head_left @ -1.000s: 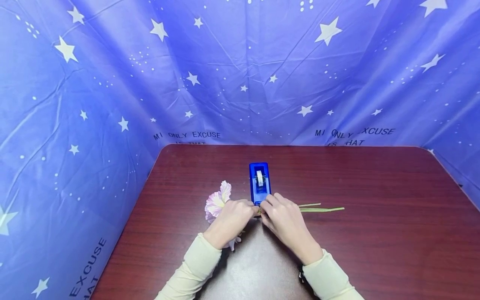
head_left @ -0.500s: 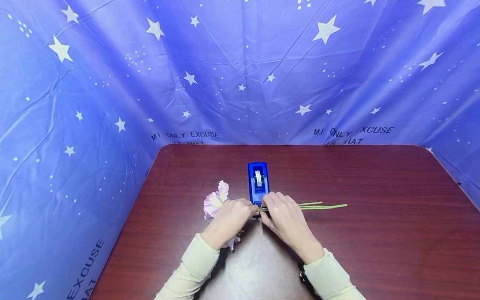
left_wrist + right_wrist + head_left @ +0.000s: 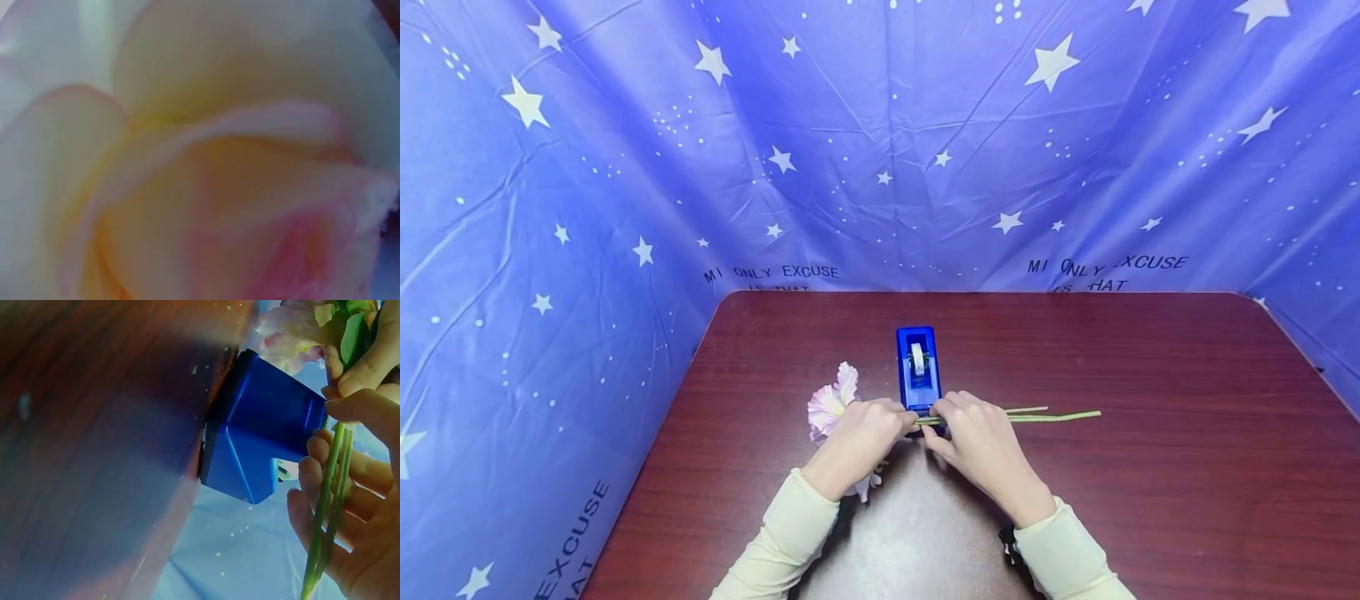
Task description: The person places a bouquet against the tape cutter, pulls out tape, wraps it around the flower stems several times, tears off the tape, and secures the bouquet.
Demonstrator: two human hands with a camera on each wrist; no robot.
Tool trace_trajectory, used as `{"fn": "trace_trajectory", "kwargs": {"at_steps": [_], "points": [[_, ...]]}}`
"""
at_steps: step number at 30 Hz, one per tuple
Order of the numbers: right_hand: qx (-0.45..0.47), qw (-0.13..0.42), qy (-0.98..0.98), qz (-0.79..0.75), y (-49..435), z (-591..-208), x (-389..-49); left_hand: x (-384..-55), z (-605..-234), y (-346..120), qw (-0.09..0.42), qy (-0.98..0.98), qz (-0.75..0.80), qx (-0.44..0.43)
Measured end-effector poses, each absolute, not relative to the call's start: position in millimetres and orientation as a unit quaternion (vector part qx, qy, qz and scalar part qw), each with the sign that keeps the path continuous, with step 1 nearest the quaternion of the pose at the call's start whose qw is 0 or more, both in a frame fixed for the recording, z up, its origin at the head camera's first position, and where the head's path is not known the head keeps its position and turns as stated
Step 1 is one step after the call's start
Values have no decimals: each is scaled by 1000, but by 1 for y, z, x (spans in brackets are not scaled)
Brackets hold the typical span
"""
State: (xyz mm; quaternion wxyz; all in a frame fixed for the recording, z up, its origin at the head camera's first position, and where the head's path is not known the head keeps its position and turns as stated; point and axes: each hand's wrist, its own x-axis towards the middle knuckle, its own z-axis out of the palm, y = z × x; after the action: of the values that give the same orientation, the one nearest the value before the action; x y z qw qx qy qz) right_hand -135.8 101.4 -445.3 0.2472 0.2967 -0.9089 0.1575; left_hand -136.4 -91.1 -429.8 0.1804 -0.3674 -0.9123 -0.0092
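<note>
Flowers with pink-white blossoms (image 3: 827, 407) and green stems (image 3: 1063, 416) lie across the front end of a blue tape dispenser (image 3: 919, 395). Just below the blossoms, my left hand (image 3: 861, 435) grips the stems. My right hand (image 3: 985, 450) is curled round the stems on the other side, thumb and fingertips close to the dispenser's toothed edge, as the right wrist view shows. There the two stems (image 3: 331, 500) run across the palm and the dispenser (image 3: 269, 406) stands beside the fingertips. A large blurred blossom (image 3: 206, 162) fills the left wrist view. Any tape strip is too small to make out.
A white tape roll (image 3: 917, 358) sits inside the dispenser. The reddish-brown wooden table (image 3: 1187, 467) extends to both sides. Behind it and at its sides hangs a blue cloth (image 3: 865, 108) with white stars and lettering.
My right hand has shifted slightly right and its thumb has spread from the fingers, showing more stem between the hands. The stem ends have moved slightly right. The left hand has barely moved.
</note>
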Motion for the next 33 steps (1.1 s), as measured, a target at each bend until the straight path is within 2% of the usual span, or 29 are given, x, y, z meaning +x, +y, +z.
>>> {"fn": "trace_trajectory", "kwargs": {"at_steps": [14,33], "points": [[284,224,-917,165,103,-441,-134,-137,-431,-90,187,-910,-22,-370],[320,215,-907,168,107,-442,-133,-136,-432,-86,196,-906,-16,-373]]}}
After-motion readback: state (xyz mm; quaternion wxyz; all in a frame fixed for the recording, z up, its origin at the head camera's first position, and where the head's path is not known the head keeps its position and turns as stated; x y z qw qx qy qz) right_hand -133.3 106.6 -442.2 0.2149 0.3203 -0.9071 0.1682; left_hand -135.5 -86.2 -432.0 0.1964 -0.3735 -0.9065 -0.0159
